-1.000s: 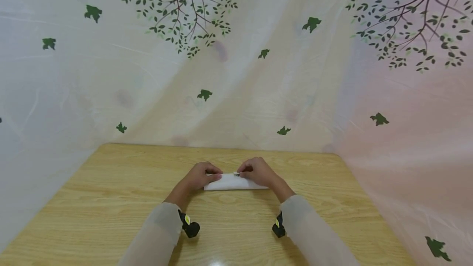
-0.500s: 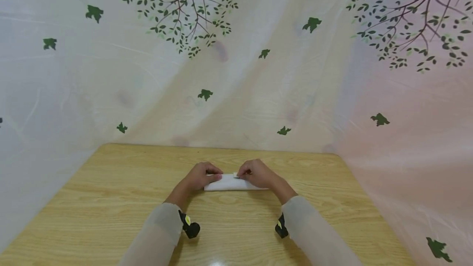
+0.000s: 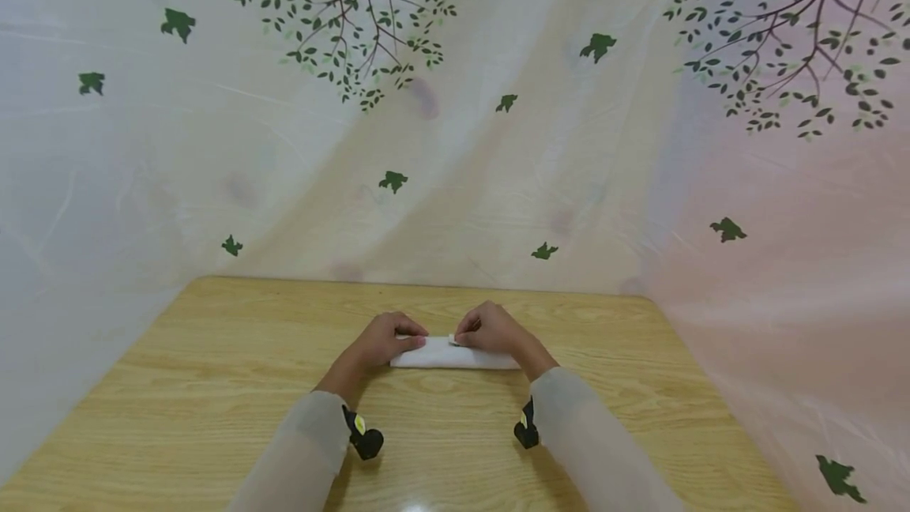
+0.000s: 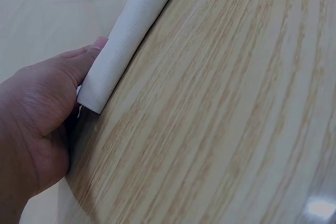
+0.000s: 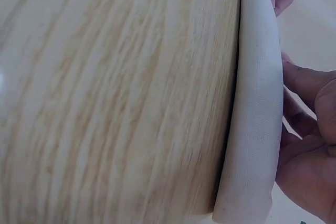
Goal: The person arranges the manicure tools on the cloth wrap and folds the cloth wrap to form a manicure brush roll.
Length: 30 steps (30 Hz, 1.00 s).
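A long, flat white folded cloth bundle (image 3: 455, 355) with a finely woven surface lies crosswise on the wooden table. At its left end my left hand (image 3: 384, 338) grips the far edge, thumb on top and fingers behind; the left wrist view shows that hand (image 4: 42, 114) at the bundle's end (image 4: 123, 45). Near the middle of the far edge, my right hand (image 3: 490, 332) pinches a small white tab (image 3: 452, 340) between thumb and fingers. In the right wrist view the bundle (image 5: 254, 98) hides part of the right fingertips (image 5: 294, 77).
The wooden table (image 3: 441, 433) extends around the bundle on all sides. Behind it hangs a pale curtain (image 3: 455, 220) printed with branches and green leaves. Black wrist cameras (image 3: 366, 441) are strapped at both cuffs.
The right wrist and forearm have shifted slightly left and the right hand has tilted, its fingers staying at the tab. My left hand has kept its place on the bundle.
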Available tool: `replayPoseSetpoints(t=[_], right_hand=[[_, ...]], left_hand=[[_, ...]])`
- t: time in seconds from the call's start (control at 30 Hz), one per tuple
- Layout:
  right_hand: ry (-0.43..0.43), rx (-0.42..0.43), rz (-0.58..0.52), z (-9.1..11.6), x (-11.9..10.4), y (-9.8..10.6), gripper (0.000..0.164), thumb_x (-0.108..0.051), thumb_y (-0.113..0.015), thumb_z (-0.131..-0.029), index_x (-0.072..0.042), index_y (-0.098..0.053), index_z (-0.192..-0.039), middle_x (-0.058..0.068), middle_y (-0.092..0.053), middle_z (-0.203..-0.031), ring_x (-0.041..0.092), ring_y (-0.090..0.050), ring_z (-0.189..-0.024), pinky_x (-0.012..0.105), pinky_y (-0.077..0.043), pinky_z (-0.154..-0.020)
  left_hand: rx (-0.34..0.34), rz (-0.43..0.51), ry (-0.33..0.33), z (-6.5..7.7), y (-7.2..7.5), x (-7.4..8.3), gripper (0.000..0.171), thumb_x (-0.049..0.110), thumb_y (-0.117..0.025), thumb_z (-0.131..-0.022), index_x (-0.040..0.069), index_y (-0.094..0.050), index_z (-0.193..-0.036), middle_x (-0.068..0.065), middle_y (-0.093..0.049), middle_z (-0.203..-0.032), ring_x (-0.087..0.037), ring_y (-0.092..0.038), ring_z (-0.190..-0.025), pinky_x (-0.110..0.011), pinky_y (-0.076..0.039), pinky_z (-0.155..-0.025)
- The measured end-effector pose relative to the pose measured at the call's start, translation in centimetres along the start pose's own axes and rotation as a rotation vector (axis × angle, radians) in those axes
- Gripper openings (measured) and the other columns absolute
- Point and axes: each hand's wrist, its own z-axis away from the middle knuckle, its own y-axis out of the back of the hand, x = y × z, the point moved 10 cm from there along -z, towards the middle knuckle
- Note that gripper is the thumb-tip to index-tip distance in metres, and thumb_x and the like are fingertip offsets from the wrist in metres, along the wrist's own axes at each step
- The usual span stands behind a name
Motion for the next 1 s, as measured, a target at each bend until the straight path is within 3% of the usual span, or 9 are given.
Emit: replayPoseSetpoints(t=[0.2,0.47,1.0], right_hand=[[-0.045,-0.018,0.028,-0.4,0.2,0.1,0.01,-0.016,-0.079,-0.091,-0.009,-0.075,-0.097,-0.002,-0.071,-0.091,0.011,-0.063,-0.085,0.031,-0.053,-0.079],[-0.205,-0.083,0.101,-0.8,0.5,0.0,0.011,-0.022,-0.079,-0.091,-0.015,-0.079,-0.098,-0.004,-0.072,-0.096,0.014,-0.062,-0.09,0.037,-0.051,-0.088],[-0.313,-0.106,0.131,-1.3,1.1,0.0,0.006,-0.025,-0.079,-0.09,-0.02,-0.078,-0.091,-0.004,-0.07,-0.098,0.018,-0.06,-0.094,0.041,-0.047,-0.092]], left_hand=[[0.0,-0.004,-0.025,-0.1,-0.1,0.0,0.019,0.02,-0.073,-0.096,0.006,-0.079,-0.108,-0.005,-0.074,-0.102,-0.023,-0.066,-0.099,-0.039,-0.051,-0.089],[-0.003,-0.015,-0.025,-0.3,-0.2,-0.3,0.019,0.02,-0.073,-0.096,0.007,-0.079,-0.108,-0.004,-0.074,-0.102,-0.022,-0.066,-0.099,-0.041,-0.052,-0.089],[-0.01,0.0,-0.028,-0.2,0.0,0.2,0.018,0.017,-0.072,-0.097,0.005,-0.079,-0.108,-0.006,-0.073,-0.102,-0.021,-0.064,-0.097,-0.039,-0.051,-0.087]])
